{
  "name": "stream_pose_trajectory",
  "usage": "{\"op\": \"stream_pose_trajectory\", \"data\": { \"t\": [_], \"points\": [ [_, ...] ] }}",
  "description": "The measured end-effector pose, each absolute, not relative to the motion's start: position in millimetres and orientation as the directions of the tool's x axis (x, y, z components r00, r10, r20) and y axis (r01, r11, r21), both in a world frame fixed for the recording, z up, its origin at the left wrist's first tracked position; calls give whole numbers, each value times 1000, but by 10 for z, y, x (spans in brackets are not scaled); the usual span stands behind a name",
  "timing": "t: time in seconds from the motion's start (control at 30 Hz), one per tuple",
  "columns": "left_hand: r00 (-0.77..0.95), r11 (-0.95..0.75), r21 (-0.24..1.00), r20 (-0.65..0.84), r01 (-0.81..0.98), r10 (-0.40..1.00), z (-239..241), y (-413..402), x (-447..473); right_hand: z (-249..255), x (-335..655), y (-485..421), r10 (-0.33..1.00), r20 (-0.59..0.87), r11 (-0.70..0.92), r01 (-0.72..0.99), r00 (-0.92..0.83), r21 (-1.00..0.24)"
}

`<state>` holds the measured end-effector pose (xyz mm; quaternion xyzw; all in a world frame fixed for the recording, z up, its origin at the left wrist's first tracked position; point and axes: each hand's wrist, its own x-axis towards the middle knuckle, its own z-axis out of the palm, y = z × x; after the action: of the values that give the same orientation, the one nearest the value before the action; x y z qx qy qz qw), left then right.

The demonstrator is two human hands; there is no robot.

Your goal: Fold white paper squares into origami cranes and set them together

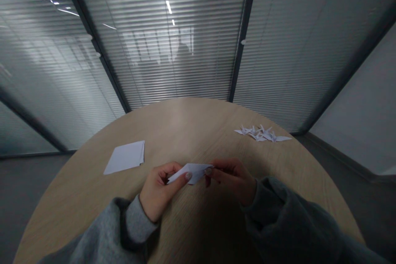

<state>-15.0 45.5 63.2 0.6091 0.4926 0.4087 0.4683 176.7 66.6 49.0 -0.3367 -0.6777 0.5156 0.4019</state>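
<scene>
Both hands hold one small folded piece of white paper [194,171] just above the round wooden table [192,128]. My left hand [159,192] pinches its left end between thumb and fingers. The paper's right end is pinched by my right hand [232,179], fingers curled over the edge. Grey sleeves cover both forearms.
A stack of white paper sheets [126,156] lies on the table to the left. Several small folded paper cranes [261,133] sit in a cluster at the far right near the table's edge. Glass walls with blinds stand behind the table.
</scene>
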Motion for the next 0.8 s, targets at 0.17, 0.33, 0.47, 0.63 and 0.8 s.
{"op": "stream_pose_trajectory", "data": {
  "t": [0.17,0.33,0.47,0.63,0.8],
  "points": [
    [178,-101,969,61,224,982,604,458,-161,482,1788,684,862,184,239,59,-473,-969],
    [180,-137,958,93,252,979,596,456,-172,456,1775,707,870,139,149,-16,-472,-989],
    [199,-134,953,80,271,977,605,449,-165,467,1752,701,891,123,131,-11,-438,-991],
    [223,-147,947,83,287,971,603,438,-163,484,1745,691,916,118,150,54,-383,-987],
    [252,-168,947,98,274,963,631,431,-168,493,1767,712,918,165,209,84,-361,-974]
  ]
}}
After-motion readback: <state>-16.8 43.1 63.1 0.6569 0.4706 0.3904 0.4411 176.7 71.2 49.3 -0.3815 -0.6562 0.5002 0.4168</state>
